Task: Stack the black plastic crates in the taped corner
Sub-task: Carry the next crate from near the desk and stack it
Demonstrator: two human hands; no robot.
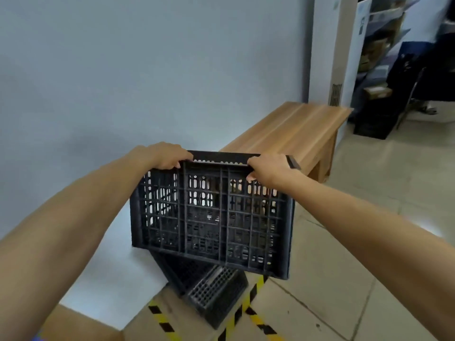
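Head cam, one view: looks fwd and down, close over both forearms, toward wall corner.

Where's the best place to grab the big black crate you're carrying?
By its top rim, from above, one hand near each end. The held crate has a solid rim bar for fingers to curl over, as the left hand and right hand do; the lattice walls offer only small holes.
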